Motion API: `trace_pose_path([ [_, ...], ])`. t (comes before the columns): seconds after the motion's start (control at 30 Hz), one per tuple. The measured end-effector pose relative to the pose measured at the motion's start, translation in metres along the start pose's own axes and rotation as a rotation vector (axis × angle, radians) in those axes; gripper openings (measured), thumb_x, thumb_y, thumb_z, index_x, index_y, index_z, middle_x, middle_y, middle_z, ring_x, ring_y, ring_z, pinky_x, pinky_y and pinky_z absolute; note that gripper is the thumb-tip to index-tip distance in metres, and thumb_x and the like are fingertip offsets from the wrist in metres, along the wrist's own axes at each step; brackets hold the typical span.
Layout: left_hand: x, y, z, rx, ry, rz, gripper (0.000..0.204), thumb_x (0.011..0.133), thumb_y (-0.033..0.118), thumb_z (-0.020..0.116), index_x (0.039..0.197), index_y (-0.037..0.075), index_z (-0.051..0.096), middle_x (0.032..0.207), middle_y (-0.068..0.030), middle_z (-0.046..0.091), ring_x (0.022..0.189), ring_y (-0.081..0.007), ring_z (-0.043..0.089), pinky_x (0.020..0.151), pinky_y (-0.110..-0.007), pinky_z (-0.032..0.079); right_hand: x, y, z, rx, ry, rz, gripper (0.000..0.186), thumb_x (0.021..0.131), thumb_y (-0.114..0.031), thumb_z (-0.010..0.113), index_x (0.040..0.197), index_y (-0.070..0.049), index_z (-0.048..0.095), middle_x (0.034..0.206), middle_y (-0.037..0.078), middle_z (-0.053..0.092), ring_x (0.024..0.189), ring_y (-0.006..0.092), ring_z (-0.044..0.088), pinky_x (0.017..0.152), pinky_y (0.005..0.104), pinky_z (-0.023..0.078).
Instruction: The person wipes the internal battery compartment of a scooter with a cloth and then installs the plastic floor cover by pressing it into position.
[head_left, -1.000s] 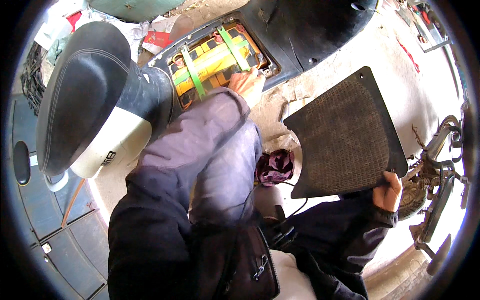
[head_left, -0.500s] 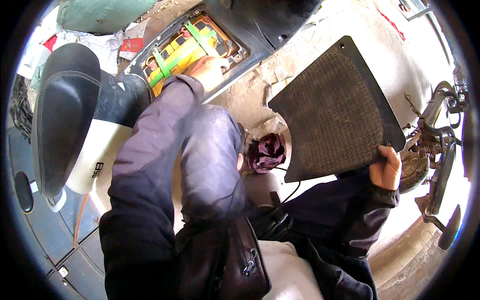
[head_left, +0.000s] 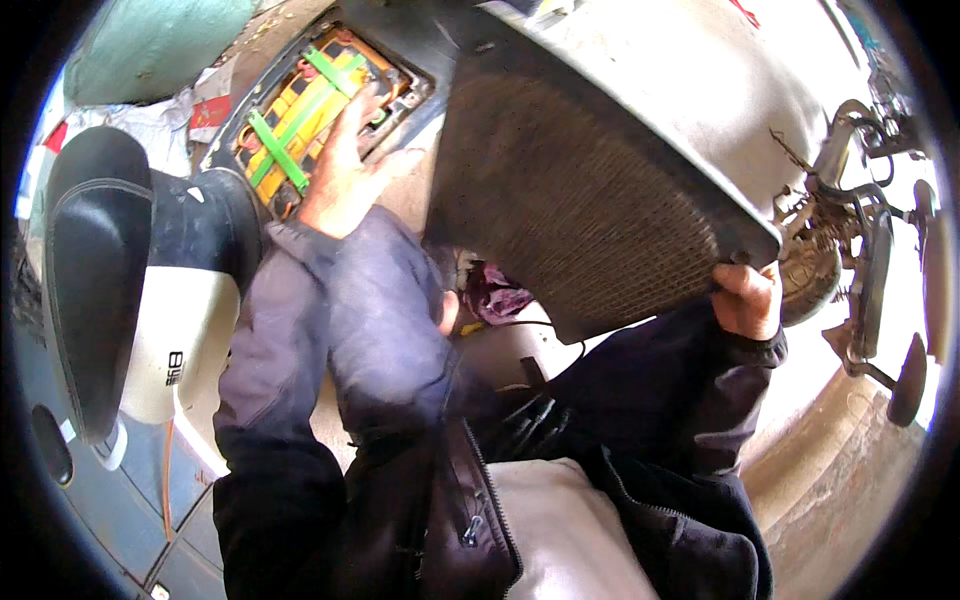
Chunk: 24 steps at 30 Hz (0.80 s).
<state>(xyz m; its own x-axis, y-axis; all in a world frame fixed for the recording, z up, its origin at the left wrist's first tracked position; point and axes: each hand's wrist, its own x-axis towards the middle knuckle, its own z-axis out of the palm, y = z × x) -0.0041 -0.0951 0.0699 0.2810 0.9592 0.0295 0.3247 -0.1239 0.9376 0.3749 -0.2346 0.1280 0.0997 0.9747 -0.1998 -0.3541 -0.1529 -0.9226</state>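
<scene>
Shown: one ribbed floor mat (head_left: 580, 210), two green straps (head_left: 300, 120) across one yellow battery pack (head_left: 285, 110), one black scooter seat (head_left: 95, 270), and two bare hands.

Dark navy zip-up jacket with long sleeves (slightly shiny, creased) over a pale grey top.

A small black printed marking (head_left: 176, 367) sits on the white side panel of the scooter body, at the left of the view below the black seat. At the upper left, on the ground beside the open floor compartment, lies a crumpled red and white package (head_left: 208, 112). A second scrap of red and white wrapping (head_left: 52, 140) shows at the far left edge, partly cut off by the rim. No screens are visible.
</scene>
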Motion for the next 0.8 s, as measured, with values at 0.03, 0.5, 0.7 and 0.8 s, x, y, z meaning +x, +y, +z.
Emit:
trace_pose_path([
  [0.03, -0.002, -0.006, -0.001, -0.049, -0.016, 0.025, 0.076, 0.076, 0.005, 0.069, 0.139, 0.003, 0.025, 0.135, -0.0201, 0.038, 0.123, -0.0285, 0.042, 0.101, -0.038, 0.036, -0.003, 0.000, 0.007, -0.005, 0.018, -0.026, 0.055, 0.060, -0.004, 0.060, 0.114, 0.005, 0.054, 0.107, 0.013, 0.061, 0.094, 0.0255, 0.059, 0.085, 0.0336, 0.046],
  [0.5, -0.020, 0.063, -0.031, -0.481, 0.101, 0.150, 0.034, 0.083, 0.005, 0.063, 0.116, 0.001, 0.056, 0.117, -0.0063, 0.058, 0.107, -0.0157, 0.052, 0.095, -0.031, 0.037, 0.051, -0.016, -0.014, 0.113, -0.214, -0.206, 0.036, 0.090, -0.024, 0.052, 0.119, -0.002, 0.051, 0.109, 0.008, 0.060, 0.103, 0.0213, 0.055, 0.092, 0.0386, 0.041],
  [0.7, -0.021, 0.124, -0.075, -0.553, 0.291, 0.296, 0.033, 0.090, 0.014, 0.056, 0.117, -0.004, 0.052, 0.121, -0.0127, 0.055, 0.112, -0.0209, 0.052, 0.099, -0.036, 0.037, 0.072, 0.020, -0.024, 0.029, -0.103, 0.023, 0.037, 0.091, -0.033, 0.053, 0.105, 0.000, 0.060, 0.090, 0.008, 0.065, 0.078, 0.0179, 0.064, 0.076, 0.0327, 0.053],
  [0.8, -0.032, 0.138, -0.136, -0.561, 0.038, 0.243, 0.029, 0.091, 0.017, 0.055, 0.112, -0.003, 0.057, 0.111, -0.0127, 0.061, 0.098, -0.0194, 0.062, 0.091, -0.033, 0.046, 0.066, 0.030, 0.018, -0.162, -0.035, 0.166, 0.036, 0.090, -0.030, 0.056, 0.110, -0.001, 0.059, 0.095, 0.010, 0.065, 0.079, 0.0179, 0.064, 0.073, 0.0292, 0.054],
])
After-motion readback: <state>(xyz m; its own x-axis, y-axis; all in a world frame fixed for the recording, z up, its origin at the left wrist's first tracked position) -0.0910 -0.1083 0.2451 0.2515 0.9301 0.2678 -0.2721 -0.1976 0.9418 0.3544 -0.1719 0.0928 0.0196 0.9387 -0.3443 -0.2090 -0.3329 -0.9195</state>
